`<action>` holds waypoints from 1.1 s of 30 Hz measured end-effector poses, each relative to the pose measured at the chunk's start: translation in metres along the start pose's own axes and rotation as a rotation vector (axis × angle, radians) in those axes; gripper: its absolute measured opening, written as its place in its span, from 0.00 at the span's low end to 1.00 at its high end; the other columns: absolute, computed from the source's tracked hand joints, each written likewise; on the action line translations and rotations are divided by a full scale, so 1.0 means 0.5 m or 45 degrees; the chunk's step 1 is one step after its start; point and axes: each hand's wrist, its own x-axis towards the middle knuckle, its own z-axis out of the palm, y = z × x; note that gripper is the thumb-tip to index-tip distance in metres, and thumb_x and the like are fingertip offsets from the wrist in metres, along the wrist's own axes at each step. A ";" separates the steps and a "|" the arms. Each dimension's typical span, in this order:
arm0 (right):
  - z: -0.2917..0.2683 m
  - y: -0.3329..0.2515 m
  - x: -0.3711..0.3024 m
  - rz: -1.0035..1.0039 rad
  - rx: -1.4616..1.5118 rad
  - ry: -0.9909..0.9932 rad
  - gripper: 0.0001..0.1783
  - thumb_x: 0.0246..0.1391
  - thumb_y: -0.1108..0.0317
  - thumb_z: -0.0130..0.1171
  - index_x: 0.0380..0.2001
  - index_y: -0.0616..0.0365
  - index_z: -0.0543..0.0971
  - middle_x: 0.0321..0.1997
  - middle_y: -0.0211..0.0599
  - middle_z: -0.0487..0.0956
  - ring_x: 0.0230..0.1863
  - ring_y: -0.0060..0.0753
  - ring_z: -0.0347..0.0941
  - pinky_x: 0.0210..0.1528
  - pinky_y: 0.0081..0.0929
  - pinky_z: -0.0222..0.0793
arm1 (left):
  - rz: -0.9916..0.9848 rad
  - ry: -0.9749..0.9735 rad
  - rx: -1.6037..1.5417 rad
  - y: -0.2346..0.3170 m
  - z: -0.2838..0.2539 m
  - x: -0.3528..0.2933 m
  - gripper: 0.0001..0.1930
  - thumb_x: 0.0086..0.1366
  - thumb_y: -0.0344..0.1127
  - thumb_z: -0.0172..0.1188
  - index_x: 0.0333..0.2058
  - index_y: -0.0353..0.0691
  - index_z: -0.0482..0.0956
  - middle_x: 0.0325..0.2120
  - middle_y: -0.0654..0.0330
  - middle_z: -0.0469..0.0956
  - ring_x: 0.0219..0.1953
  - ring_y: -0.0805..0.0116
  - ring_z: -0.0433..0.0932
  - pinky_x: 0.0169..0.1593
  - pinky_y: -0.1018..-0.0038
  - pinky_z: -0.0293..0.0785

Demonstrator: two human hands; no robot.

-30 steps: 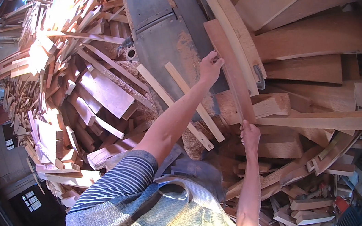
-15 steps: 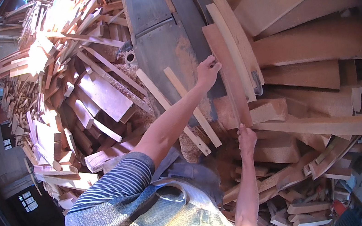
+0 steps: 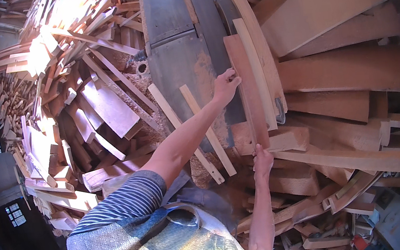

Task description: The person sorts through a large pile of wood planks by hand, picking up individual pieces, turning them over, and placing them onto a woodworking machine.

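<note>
A long reddish-brown wooden board [image 3: 251, 95] lies lengthwise along the right side of a grey metal machine table [image 3: 178, 59]. My left hand [image 3: 227, 86] reaches across the table, its curled fingers closed at the board's left edge. At the near end of the board, my right hand [image 3: 262, 159] is wrapped round it, thumb on top. A paler wooden strip [image 3: 258, 76] lies close along the board's right side, beside the long wooden fence [image 3: 269, 64]. Beneath my left forearm, two light narrow strips [image 3: 210, 134] rest across the table's near edge.
Offcuts and boards [image 3: 110, 107] are heaped to the left of the machine, with sawdust among them. Wide planks [image 3: 349, 60] are stacked on the right. Thick blocks [image 3: 286, 139] and a long beam [image 3: 342, 156] lie near my right hand. A metal clamp [image 3: 280, 111] sits at the fence's near end.
The view has shifted a little, so most things appear lower and farther left. Both hands stay on the board, which keeps nearly the same place on the machine table.
</note>
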 end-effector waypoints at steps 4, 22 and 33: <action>0.001 -0.010 0.002 0.026 0.021 -0.006 0.28 0.66 0.49 0.59 0.19 0.62 0.77 0.13 0.27 0.67 0.13 0.21 0.60 0.15 0.27 0.54 | -0.006 -0.020 -0.029 0.007 0.001 0.005 0.08 0.59 0.29 0.64 0.34 0.32 0.75 0.24 0.58 0.74 0.28 0.73 0.71 0.36 0.72 0.71; 0.021 -0.029 0.021 0.001 0.067 -0.014 0.25 0.66 0.49 0.59 0.22 0.59 0.76 0.13 0.23 0.65 0.10 0.17 0.55 0.10 0.21 0.49 | -0.069 -0.024 0.022 0.011 -0.008 0.037 0.12 0.59 0.30 0.67 0.40 0.33 0.79 0.27 0.57 0.78 0.30 0.71 0.75 0.39 0.71 0.74; 0.035 -0.061 0.024 0.002 0.088 -0.029 0.28 0.66 0.49 0.59 0.18 0.57 0.74 0.13 0.24 0.65 0.11 0.18 0.58 0.13 0.25 0.49 | 0.006 0.013 0.060 -0.013 -0.011 0.066 0.11 0.58 0.31 0.68 0.39 0.34 0.79 0.25 0.57 0.77 0.28 0.68 0.76 0.37 0.70 0.74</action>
